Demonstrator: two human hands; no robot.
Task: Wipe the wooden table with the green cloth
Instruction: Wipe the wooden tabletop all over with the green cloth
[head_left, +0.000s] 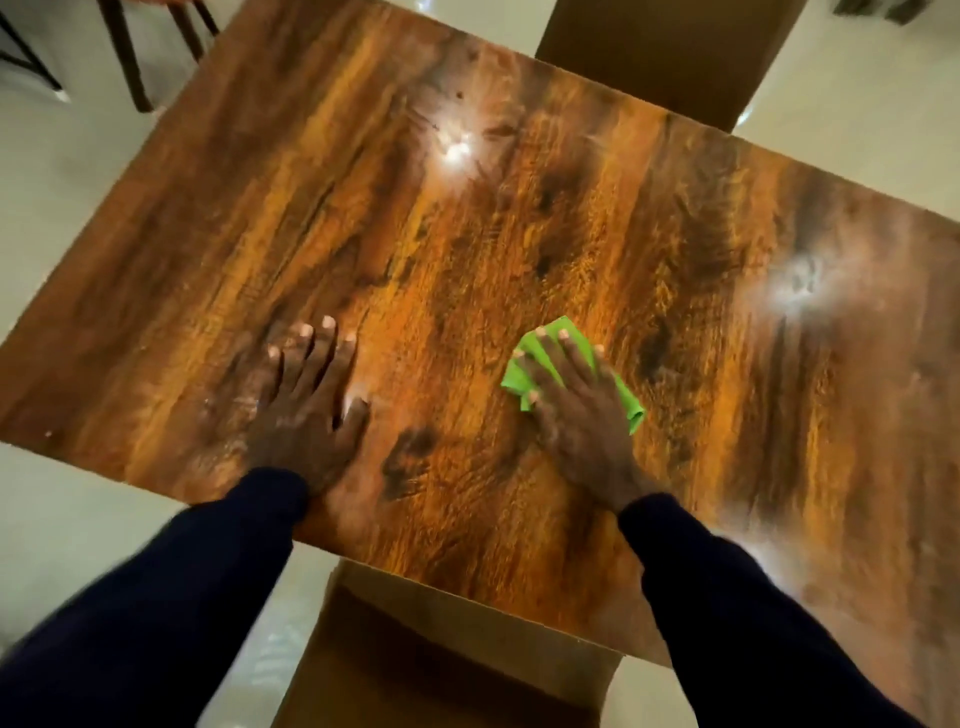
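The wooden table has a glossy brown grain top that fills most of the head view. A small green cloth lies on it, right of centre near the front. My right hand presses flat on the cloth with straight, spread fingers, and the cloth shows on both sides of it. My left hand rests flat on the bare wood to the left, fingers spread, holding nothing. Both arms are in dark sleeves.
A brown chair stands under the near edge between my arms, and another chair at the far edge. Dark chair legs stand at the top left on the pale tiled floor. Light glare spots show on the tabletop.
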